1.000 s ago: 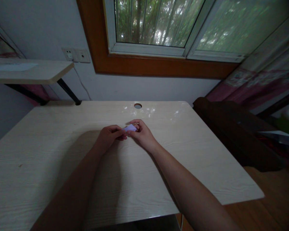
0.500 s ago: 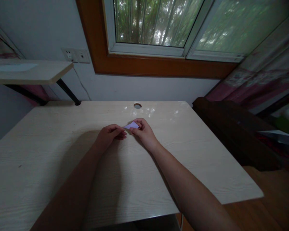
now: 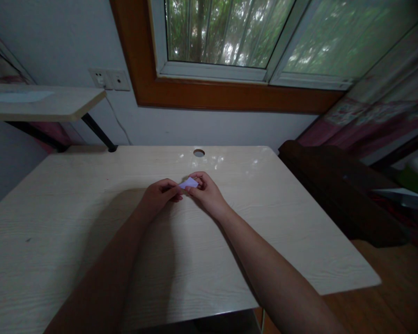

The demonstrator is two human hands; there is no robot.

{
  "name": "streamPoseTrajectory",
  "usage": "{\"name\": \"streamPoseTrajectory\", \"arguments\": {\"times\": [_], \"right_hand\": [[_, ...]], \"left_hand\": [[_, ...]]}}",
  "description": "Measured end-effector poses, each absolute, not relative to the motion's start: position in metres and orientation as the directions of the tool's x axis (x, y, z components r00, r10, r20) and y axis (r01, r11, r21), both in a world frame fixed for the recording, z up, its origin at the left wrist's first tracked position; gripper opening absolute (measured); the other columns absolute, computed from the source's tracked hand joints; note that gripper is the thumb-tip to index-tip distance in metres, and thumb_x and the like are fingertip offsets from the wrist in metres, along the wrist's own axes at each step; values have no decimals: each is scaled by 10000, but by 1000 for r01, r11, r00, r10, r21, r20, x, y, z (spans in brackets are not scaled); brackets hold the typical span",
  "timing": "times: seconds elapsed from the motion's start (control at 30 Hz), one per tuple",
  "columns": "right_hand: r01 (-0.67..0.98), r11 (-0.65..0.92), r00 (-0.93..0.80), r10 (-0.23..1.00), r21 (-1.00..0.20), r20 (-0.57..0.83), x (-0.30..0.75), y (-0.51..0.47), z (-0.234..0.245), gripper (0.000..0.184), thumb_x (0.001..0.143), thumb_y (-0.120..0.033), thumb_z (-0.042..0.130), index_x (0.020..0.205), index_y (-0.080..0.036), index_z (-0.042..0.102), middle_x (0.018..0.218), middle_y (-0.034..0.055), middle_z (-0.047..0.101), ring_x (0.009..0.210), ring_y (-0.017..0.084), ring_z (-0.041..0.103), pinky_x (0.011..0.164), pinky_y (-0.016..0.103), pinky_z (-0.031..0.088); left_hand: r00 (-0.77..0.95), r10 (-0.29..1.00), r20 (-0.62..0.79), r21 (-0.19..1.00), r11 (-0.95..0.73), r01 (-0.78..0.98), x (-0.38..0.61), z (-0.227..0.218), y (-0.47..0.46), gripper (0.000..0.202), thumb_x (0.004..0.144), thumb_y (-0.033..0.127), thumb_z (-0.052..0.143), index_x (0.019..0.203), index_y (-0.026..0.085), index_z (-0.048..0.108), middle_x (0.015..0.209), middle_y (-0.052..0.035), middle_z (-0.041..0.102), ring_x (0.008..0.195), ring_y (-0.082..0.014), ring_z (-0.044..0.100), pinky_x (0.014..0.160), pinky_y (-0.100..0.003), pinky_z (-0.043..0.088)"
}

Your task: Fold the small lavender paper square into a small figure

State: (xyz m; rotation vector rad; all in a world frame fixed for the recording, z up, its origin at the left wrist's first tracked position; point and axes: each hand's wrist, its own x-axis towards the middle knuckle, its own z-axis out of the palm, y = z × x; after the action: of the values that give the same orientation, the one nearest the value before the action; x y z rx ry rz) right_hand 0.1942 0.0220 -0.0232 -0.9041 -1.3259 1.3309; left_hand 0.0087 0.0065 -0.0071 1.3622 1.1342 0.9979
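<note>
A small piece of folded lilac paper point(image 3: 189, 183) is held between my two hands, over the far middle part of the desk. My right hand point(image 3: 206, 191) pinches it from the right, thumb in front and fingers behind. At the paper's left tip, the thumb and fingers of my left hand point(image 3: 162, 191) close on its pointed end. My fingers hide parts of the paper, so I cannot tell its full shape.
The pale wood-grain desk point(image 3: 282, 232) has a round cable hole point(image 3: 199, 153) near its back edge. A raised shelf point(image 3: 73, 106) on black legs stands at the left. Behind are a wall socket point(image 3: 109, 80) and a window. A dark wooden piece of furniture point(image 3: 327, 185) is at the right.
The lilac paper has shifted slightly left and turned a little. My left thumb and fingers have closed in on its left tip; my right fingers have moved slightly left with it.
</note>
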Motion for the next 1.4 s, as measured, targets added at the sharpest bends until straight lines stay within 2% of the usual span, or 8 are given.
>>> {"name": "streamPoseTrajectory", "arguments": {"times": [0.23,0.43,0.67,0.8,0.93,1.1,1.27,1.4], "right_hand": [[-142,138,-240,956,-980,169,195,23,-25,373,725,-274,734,1041,-238,539,783,-42,584,658,113,542,617,258,436],[-163,137,-251,952,-977,175,194,23,-28,366,745,-264,726,1065,-246,549,798,-35,597,685,117,568,651,257,457],[4,216,-248,946,-976,209,196,20,-30,338,762,-317,730,1068,-252,601,843,-18,634,725,128,578,693,266,471],[5,231,-229,947,-973,223,196,21,-27,320,758,-345,741,1035,-239,621,823,-12,640,741,136,592,704,273,473],[-73,203,-179,960,-976,213,195,22,-22,289,764,-304,730,1018,-225,617,716,-37,617,665,125,585,671,268,463],[-152,190,-91,975,-970,205,195,27,-23,366,710,-283,768,1026,-227,591,718,-32,651,655,134,608,674,285,482],[-144,218,-27,974,-965,224,196,29,-27,393,706,-311,780,1039,-234,587,742,-28,665,669,139,626,680,285,495],[-97,248,47,968,-964,245,199,27,-22,332,728,-315,762,1007,-222,607,769,-12,679,686,136,628,689,275,500]], "left_hand": [[196,980,-17,995,-3,102,10,-1,5,235,799,399,676,792,163,683,755,-44,720,685,-158,674,701,-288,555],[203,979,-23,995,2,102,9,-5,6,253,810,412,660,830,160,676,763,-43,716,675,-157,667,687,-288,551],[249,968,23,970,-82,228,8,-9,7,260,839,425,633,785,174,671,712,-22,693,656,-146,643,665,-262,514],[268,963,31,966,-98,240,8,-10,7,254,844,419,623,784,179,677,714,-21,695,658,-148,638,665,-265,507],[265,964,25,973,-84,214,9,-10,7,250,838,413,628,781,175,682,718,-28,699,657,-151,637,667,-271,510],[227,974,10,983,-51,177,10,-6,6,254,823,416,646,772,171,684,732,-36,703,650,-149,640,649,-271,516],[194,981,-5,990,-24,142,11,-3,5,259,823,413,649,767,162,686,724,-40,699,646,-146,638,653,-271,523],[156,988,-5,993,-13,116,11,-3,6,261,831,410,642,785,156,679,742,-44,700,661,-149,646,670,-280,532]]}}
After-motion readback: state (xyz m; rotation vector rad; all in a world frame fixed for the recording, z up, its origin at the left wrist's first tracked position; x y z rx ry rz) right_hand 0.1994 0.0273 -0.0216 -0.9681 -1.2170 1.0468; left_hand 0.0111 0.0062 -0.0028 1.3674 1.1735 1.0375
